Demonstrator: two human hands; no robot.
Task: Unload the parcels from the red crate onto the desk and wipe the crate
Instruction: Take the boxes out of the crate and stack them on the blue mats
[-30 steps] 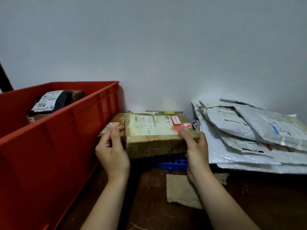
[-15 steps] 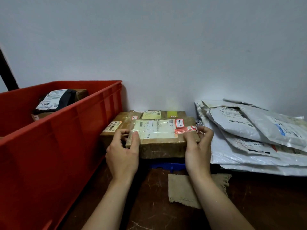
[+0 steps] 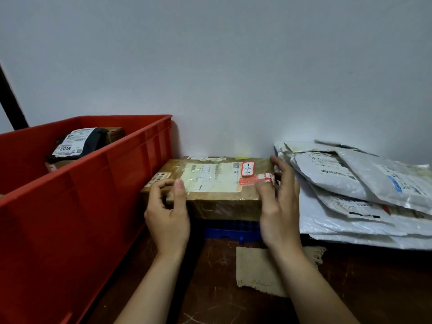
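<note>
The fingers [image 3: 161, 184] of your left hand [image 3: 167, 213] curl loosely at the near left corner of the brown parcel [image 3: 217, 183], with the thumb laid straight up onto its top. Whether they actually pinch that corner cannot be told. The fingers [image 3: 284, 170] of your right hand [image 3: 278, 211] are nearly straight along the parcel's right end, with the thumb resting on the top edge by the red tape, and they grip nothing.

Under everything is the dark wooden desk [image 3: 210, 291]. The red crate [image 3: 93, 188] fills your left side, its long wall just beside the parcel. To your right lies a slumped pile of white mailer bags [image 3: 339, 181], just beyond your right hand.

The brown parcel sits outside the crate at the back of the desk. It lies over a second brown box [image 3: 161, 176], which shows at its left, and a blue plastic piece [image 3: 231, 230]. Inside the crate you have a black bagged parcel [image 3: 94, 140] with a white label, lying on a cardboard box [image 3: 115, 133]. A frayed tan cloth [image 3: 257, 270] lies flat on the desk beneath your right wrist.
</note>
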